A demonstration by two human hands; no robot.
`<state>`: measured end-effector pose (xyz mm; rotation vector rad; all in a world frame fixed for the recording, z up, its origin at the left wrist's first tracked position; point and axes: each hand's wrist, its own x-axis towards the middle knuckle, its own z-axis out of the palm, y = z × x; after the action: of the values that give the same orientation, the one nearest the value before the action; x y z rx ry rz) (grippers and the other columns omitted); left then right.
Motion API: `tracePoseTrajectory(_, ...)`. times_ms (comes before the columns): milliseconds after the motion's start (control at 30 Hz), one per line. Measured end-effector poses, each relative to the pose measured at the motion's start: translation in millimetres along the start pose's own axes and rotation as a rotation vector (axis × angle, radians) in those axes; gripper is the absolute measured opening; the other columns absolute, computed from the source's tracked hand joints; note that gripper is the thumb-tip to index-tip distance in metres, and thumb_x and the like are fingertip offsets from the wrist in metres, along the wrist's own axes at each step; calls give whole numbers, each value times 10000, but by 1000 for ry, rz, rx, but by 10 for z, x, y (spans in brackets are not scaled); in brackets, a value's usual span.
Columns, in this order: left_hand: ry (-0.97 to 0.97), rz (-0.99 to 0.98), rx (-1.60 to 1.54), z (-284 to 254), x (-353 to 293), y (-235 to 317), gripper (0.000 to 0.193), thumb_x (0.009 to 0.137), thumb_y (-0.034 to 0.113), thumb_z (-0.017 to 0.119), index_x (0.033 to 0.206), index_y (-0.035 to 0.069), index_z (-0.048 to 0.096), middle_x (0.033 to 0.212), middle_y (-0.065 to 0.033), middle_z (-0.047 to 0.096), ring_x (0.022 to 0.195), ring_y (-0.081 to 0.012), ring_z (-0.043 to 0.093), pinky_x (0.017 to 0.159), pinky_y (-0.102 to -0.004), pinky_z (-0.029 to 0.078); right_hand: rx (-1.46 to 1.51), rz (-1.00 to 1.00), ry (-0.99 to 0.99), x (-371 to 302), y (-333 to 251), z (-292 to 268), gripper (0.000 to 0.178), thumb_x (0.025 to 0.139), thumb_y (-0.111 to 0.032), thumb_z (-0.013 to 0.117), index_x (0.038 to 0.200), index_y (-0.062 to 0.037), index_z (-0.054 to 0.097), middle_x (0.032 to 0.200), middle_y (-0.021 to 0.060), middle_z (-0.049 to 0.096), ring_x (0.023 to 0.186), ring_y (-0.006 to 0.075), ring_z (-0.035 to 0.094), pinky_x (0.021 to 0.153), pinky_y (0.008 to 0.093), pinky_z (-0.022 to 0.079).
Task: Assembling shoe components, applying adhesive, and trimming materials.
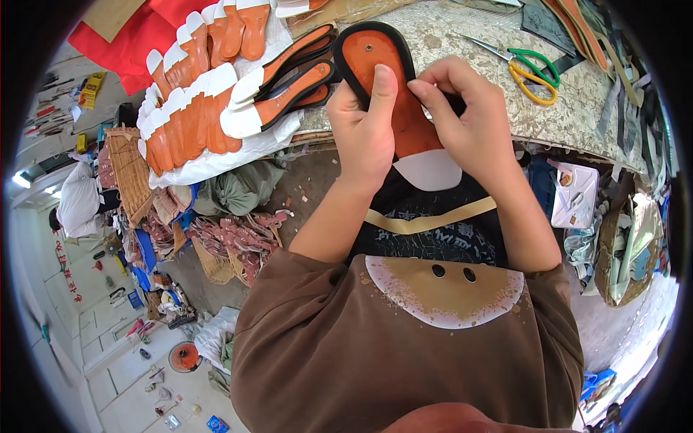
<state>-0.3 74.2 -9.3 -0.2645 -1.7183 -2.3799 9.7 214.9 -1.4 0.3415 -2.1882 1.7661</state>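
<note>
Above my lap, at the table's near edge, I hold an orange-brown insole (417,128) with a white end toward me and black edging around its far end. My left hand (361,137) is closed on its left side, thumb lying on the orange face and fingers hidden behind. On the opposite side my right hand (469,112) pinches the black edging (408,66) between thumb and forefinger; its other fingers are curled. Left of my hands lie several insoles with black edging (297,90), stacked with white ends to the left.
Rows of plain orange and white insoles (189,126) rest on white sheeting at the left of the worktable (462,32). Scissors with green and yellow handles (533,78) lie to the right. Dark strips (628,108) hang over the right edge. A white plastic container (574,195) stands below it.
</note>
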Motion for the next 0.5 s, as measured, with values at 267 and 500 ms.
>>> tracePoseTrajectory(267,-82,-265,39,-41,18,-23,142,905,78,683,1004,-22,666,920,-45,692,784,-108,658,708,-254,526,-310,-160,-165,-44,199,-89,152,837,-165,710,837,-57,604,847,83,552,766,308,611,618,382,485)
tracePoseTrajectory(500,-14,-336,89,40,-30,-70,103,895,91,702,870,-2,666,783,-22,668,673,-90,619,612,-246,492,-392,-107,-301,-404,418,-191,188,808,-176,728,799,-58,582,838,71,547,705,298,610,579,394,486)
